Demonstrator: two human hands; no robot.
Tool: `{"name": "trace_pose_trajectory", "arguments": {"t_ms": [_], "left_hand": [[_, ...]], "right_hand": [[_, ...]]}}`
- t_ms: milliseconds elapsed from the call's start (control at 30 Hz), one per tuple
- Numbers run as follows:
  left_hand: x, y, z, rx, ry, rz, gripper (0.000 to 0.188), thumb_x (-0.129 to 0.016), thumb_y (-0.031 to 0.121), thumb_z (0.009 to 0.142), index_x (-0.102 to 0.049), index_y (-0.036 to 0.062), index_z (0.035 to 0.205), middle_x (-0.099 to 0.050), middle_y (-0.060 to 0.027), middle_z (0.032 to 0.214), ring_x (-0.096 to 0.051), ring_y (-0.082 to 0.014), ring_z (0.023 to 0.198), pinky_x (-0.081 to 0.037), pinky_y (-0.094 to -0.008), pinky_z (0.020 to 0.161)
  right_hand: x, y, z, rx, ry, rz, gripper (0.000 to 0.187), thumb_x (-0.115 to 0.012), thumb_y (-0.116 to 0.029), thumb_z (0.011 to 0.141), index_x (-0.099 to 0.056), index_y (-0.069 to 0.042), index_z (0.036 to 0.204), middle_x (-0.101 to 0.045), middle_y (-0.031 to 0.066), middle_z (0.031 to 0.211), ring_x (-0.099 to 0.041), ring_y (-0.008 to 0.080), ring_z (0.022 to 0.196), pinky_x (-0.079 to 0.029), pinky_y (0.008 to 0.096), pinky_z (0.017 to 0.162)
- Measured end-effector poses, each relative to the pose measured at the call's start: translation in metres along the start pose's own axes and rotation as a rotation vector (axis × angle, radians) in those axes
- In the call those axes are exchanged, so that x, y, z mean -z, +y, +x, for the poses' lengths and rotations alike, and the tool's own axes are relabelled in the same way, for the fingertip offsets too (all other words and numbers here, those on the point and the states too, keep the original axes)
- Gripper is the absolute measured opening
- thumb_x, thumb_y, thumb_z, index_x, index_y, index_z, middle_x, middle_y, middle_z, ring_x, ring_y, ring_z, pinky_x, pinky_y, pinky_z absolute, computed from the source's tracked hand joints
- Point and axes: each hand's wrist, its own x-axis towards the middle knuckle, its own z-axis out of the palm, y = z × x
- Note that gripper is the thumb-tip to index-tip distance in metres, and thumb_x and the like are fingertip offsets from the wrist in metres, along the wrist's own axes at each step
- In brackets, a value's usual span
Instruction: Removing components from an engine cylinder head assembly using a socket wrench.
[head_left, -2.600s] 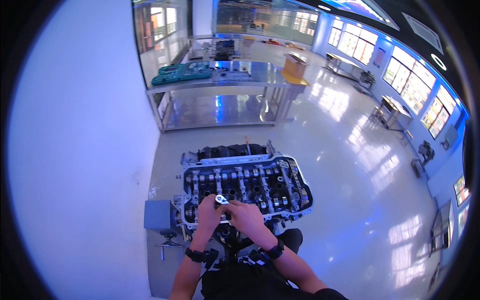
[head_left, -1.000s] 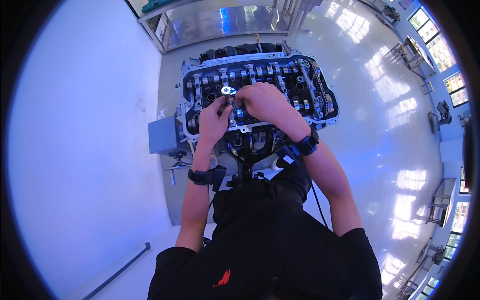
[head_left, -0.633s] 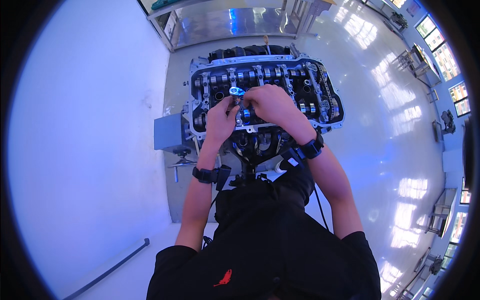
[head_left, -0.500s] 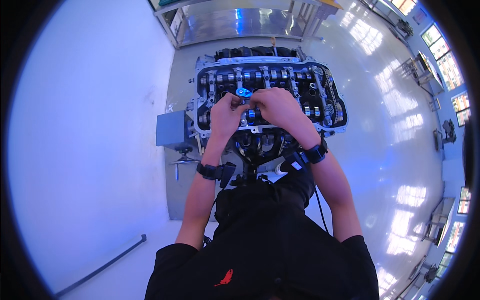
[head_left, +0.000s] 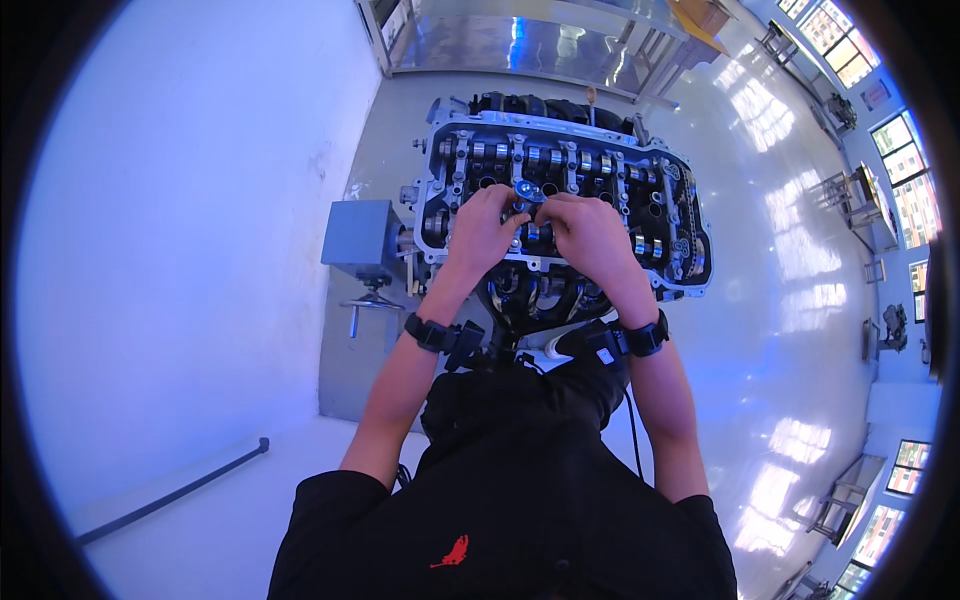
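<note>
An engine (head_left: 580, 128) with its top uncovered stands before me, its camshafts, bearing caps and timing chain exposed. Over the near camshaft row, a ratchet wrench (head_left: 527, 188) sits with its round shiny head up, between my two hands. My left hand (head_left: 482, 232) is closed, thumb and fingers pinching just under the ratchet head; the part within that pinch is mostly covered. My right hand (head_left: 592, 238) has its fingers curled round the ratchet's handle side, so most of the handle is hidden. Both wrists wear black bands with small devices.
A blue-grey box (head_left: 360, 236) adjoins the engine's left end, with a crank handle (head_left: 372, 300) below. White wall (head_left: 200, 200) rises at the left. A metal shelf table (head_left: 500, 45) stands beyond the engine. Dark exhaust pipes (head_left: 530, 295) jut out on the near side.
The view has turned a little, so engine and hands appear farther right. The ratchet head is still between both hands, now looking darker and slightly turned.
</note>
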Motion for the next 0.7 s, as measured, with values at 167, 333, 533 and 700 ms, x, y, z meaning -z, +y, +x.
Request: {"name": "trace_pose_trajectory", "arguments": {"t_ms": [167,333,533,700], "left_hand": [[-0.007,-0.016,-0.003,-0.009,0.028,-0.015,0.026,-0.079,0.012,0.078,-0.064,0.0012,0.096,-0.066,-0.014,0.086,-0.066,-0.0305,0.079,-0.052,-0.0393,0.069],[-0.001,-0.004,0.002,0.041,0.003,0.05,0.025,-0.078,0.012,0.08,-0.065,0.0005,0.098,-0.066,-0.0134,0.085,-0.066,-0.0277,0.074,-0.052,-0.0368,0.065],[-0.003,-0.008,-0.004,-0.045,0.052,0.038,0.025,-0.08,0.015,0.076,-0.066,0.0047,0.094,-0.067,-0.0103,0.087,-0.067,-0.0284,0.084,-0.053,-0.0388,0.072],[0.003,0.002,0.003,0.15,-0.047,0.107,0.026,-0.078,0.014,0.078,-0.067,0.0054,0.099,-0.068,-0.0094,0.091,-0.066,-0.0288,0.083,-0.053,-0.0384,0.073]], "right_hand": [[-0.002,0.004,0.002,0.016,0.021,0.044,0.017,-0.057,-0.003,0.083,-0.072,-0.01,0.086,-0.072,0.0061,0.094,-0.069,0.0326,0.08,-0.055,0.0434,0.07],[-0.002,-0.001,-0.001,-0.02,0.011,0.022,0.017,-0.057,-0.003,0.083,-0.072,-0.01,0.086,-0.072,0.0057,0.095,-0.069,0.0324,0.081,-0.055,0.0437,0.07],[-0.004,0.002,-0.001,-0.021,0.026,0.028,0.016,-0.057,-0.004,0.084,-0.072,-0.01,0.085,-0.072,0.0053,0.094,-0.069,0.0323,0.08,-0.055,0.044,0.069],[-0.004,-0.001,-0.003,-0.031,0.03,0.009,0.014,-0.058,0.0,0.081,-0.07,-0.007,0.083,-0.071,0.008,0.093,-0.067,0.0348,0.077,-0.054,0.0428,0.069]]}}
